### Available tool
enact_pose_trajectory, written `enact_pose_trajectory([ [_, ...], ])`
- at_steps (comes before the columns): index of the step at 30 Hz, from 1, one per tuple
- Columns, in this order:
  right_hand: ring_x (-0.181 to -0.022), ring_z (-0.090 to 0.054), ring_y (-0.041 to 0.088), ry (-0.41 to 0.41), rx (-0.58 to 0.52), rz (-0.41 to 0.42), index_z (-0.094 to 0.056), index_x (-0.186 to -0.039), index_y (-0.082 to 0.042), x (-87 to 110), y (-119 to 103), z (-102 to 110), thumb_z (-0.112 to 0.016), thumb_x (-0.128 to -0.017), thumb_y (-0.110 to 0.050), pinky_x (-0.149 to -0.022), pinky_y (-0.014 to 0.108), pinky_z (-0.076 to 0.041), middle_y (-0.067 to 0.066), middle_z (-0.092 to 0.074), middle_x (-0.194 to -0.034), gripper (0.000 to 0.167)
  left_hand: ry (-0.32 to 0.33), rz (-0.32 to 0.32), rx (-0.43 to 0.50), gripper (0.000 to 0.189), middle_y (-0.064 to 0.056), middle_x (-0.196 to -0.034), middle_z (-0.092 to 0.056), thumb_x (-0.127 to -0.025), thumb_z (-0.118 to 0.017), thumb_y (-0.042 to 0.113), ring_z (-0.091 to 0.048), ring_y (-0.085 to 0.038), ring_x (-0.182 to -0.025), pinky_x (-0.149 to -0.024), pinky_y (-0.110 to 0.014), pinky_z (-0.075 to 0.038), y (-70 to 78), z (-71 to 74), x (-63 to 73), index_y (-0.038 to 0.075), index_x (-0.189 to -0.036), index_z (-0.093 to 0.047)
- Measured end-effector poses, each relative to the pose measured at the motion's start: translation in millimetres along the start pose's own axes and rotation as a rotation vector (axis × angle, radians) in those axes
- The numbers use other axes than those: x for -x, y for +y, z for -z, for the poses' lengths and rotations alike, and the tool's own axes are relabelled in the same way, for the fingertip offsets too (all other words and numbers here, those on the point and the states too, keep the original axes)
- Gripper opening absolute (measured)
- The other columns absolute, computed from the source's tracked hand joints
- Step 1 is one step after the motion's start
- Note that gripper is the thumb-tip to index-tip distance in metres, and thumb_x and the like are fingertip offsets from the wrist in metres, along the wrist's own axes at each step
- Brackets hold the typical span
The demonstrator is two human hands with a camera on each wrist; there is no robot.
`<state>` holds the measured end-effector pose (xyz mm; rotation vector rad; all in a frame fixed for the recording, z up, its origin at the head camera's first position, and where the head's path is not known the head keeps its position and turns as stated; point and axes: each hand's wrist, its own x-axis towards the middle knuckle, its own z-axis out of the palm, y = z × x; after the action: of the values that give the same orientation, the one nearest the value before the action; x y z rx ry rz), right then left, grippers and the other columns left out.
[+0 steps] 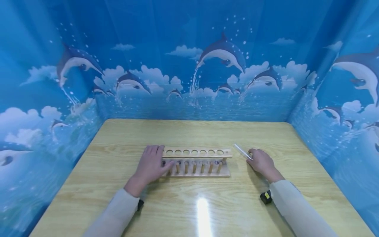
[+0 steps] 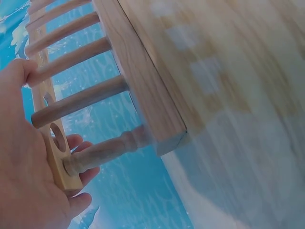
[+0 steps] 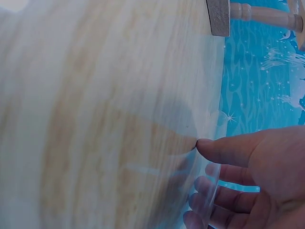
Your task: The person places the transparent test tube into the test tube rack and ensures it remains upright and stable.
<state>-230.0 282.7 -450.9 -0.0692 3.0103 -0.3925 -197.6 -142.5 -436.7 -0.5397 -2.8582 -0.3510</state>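
Observation:
A wooden test tube rack [image 1: 227,153] stands on the table, with a row of round holes along its upper bar and upright pegs above its base. My left hand [image 1: 152,164] grips the rack's left end. In the left wrist view, the thumb lies on the near side of the upper bar [image 2: 61,179] and the fingers reach behind it. Right of the rack, my right hand [image 1: 262,161] holds a clear test tube [image 1: 242,151] by its near end, the far end pointing up and left. The right wrist view has the see-through tube [image 3: 214,191] between thumb and fingers.
The wood-grain table [image 1: 266,138] is enclosed at the back and sides by a blue curtain [image 1: 177,108] printed with dolphins. A bright light reflection [image 1: 203,217] lies on the table's near part. A small black device [image 1: 265,197] sits at the right wrist.

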Motion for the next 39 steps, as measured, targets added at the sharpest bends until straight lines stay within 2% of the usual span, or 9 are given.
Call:
enact_pose_trajectory([
  [8,-0.071,-0.056,0.024,0.001,-0.018,-0.008,-0.057,-0.122,0.009,1.5,-2.6,1.0,-0.067,-0.090,-0.014,-0.058,0.039,-0.050,0.016,-0.063,-0.088,0.040,0.004,0.027,-0.011,0.078,-0.027,-0.131,-0.051,-0.091,-0.058,0.055,-0.045,-0.041,-0.125,-0.115,-0.056,-0.022,1.7,-2.8,-0.5,-0.008,-0.135,-0.046],
  [13,-0.068,-0.055,0.022,0.004,-0.031,-0.019,-0.062,-0.113,0.005,2.3,-3.0,-0.2,-0.067,-0.090,-0.013,-0.054,0.035,-0.047,0.014,-0.064,-0.086,0.030,-0.006,0.021,-0.024,0.077,-0.028,-0.131,-0.051,-0.091,-0.057,0.054,-0.045,-0.042,-0.125,-0.115,-0.056,-0.022,3.2,-1.2,-0.5,-0.010,-0.133,-0.046],
  [20,-0.066,-0.054,0.020,-0.005,-0.045,-0.033,-0.063,-0.114,0.003,0.0,-2.6,-2.8,-0.066,-0.091,-0.014,-0.053,0.031,-0.045,0.011,-0.063,-0.085,0.029,-0.035,0.006,-0.065,0.077,-0.030,-0.130,-0.049,-0.093,-0.056,0.051,-0.045,-0.043,-0.125,-0.114,-0.053,-0.026,5.4,2.4,-1.4,-0.014,-0.132,-0.045],
  [29,-0.066,-0.054,0.020,0.006,-0.049,-0.030,-0.062,-0.115,0.005,2.6,-2.6,-2.0,-0.066,-0.090,-0.013,-0.053,0.031,-0.046,0.012,-0.063,-0.085,0.031,-0.068,-0.038,-0.078,0.071,-0.027,-0.119,-0.055,-0.093,-0.056,0.051,-0.050,-0.041,-0.116,-0.112,-0.053,-0.031,4.5,5.7,-5.1,-0.012,-0.124,-0.049],
  [33,-0.067,-0.055,0.022,0.022,-0.055,-0.019,-0.061,-0.117,0.006,3.3,-4.1,-1.3,-0.066,-0.090,-0.013,-0.053,0.033,-0.047,0.016,-0.064,-0.088,0.033,-0.069,-0.046,-0.062,0.071,-0.027,-0.120,-0.055,-0.093,-0.056,0.051,-0.051,-0.041,-0.117,-0.110,-0.053,-0.034,2.3,5.7,-5.1,-0.012,-0.127,-0.049],
  [39,-0.080,-0.061,0.030,0.092,-0.064,0.002,-0.060,-0.121,0.007,2.6,-6.7,-0.7,-0.063,-0.091,-0.013,-0.066,0.045,-0.053,0.023,-0.064,-0.101,0.036,-0.049,-0.044,-0.026,0.073,-0.027,-0.126,-0.054,-0.093,-0.056,0.051,-0.049,-0.041,-0.121,-0.109,-0.054,-0.034,-0.3,4.0,-4.0,-0.011,-0.132,-0.046],
])
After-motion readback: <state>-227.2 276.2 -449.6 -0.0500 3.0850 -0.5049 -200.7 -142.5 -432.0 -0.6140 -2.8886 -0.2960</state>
